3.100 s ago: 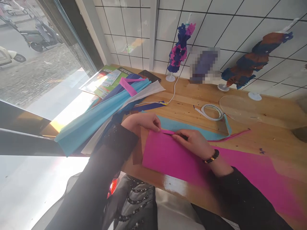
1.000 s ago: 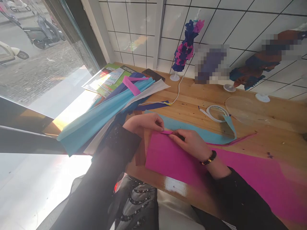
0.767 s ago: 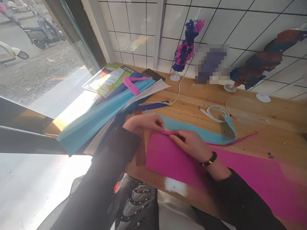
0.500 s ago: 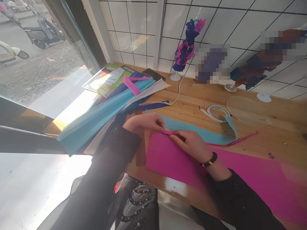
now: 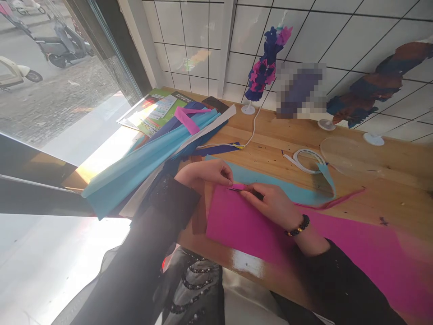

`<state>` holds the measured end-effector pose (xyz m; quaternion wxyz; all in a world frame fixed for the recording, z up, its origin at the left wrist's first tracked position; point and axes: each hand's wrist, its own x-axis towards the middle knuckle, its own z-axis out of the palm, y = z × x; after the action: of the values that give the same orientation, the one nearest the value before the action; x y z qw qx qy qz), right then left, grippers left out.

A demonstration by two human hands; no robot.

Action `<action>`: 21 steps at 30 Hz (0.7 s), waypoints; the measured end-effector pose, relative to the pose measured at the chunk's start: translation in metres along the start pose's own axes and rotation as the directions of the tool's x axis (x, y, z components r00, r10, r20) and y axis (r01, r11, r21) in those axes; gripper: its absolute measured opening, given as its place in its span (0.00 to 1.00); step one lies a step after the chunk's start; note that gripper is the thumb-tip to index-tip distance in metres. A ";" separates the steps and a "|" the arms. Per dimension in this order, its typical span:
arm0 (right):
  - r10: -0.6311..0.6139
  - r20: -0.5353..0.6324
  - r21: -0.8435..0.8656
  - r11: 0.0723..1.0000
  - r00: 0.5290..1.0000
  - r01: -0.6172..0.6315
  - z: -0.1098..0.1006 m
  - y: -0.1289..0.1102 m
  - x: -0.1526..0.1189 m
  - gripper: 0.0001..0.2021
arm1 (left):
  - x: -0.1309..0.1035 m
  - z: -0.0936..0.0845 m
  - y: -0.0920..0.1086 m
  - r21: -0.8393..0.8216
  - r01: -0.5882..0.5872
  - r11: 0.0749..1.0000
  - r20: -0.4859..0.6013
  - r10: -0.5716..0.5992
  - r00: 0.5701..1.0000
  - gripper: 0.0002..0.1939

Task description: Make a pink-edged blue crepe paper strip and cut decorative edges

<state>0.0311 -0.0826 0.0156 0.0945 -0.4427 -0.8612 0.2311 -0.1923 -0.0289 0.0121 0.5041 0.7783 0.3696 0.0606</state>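
A long bright pink paper sheet (image 5: 243,221) lies along the front of the wooden table, reaching off to the right. At its far left edge, my left hand (image 5: 214,171) is closed in a pinch, fingertips on the pink edge. Close beside it, my right hand (image 5: 270,198) grips a thin dark pointed tool (image 5: 234,189), whose tip points left over the sheet. Most of the tool is hidden in my fingers, so its kind is unclear. A light blue strip (image 5: 277,185) lies just behind both hands, with a twisted dark pink strip (image 5: 338,200) to the right.
Rolled blue and white sheets (image 5: 152,158) lie at left, with a pink strip (image 5: 186,119) on top. A tape roll (image 5: 309,161) and a clear disc (image 5: 348,153) sit behind. Decorated stands (image 5: 260,76) line the tiled wall. A white cable (image 5: 254,128) crosses the table.
The narrow pink strip raised between my fingers no longer stands up, and the dark tool tip now shows over the sheet. Both hands stay nearly in place.
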 end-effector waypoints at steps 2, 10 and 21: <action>0.002 0.009 0.003 1.000 1.000 -0.002 -0.001 -0.001 0.001 0.17 | -0.001 0.000 0.001 -0.006 0.005 1.000 0.002 -0.005 1.000 0.09; 0.021 0.007 -0.001 1.000 1.000 -0.021 -0.001 -0.001 0.001 0.18 | 0.001 0.000 -0.001 -0.042 0.008 0.999 0.008 -0.008 1.000 0.11; 0.006 0.028 0.004 1.000 1.000 -0.006 0.001 -0.005 0.005 0.18 | 0.001 0.002 -0.002 -0.031 -0.021 0.999 -0.017 0.020 1.000 0.10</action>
<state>0.0238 -0.0815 0.0165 0.0827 -0.4419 -0.8606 0.2392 -0.1914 -0.0289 0.0096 0.5125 0.7734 0.3648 0.0783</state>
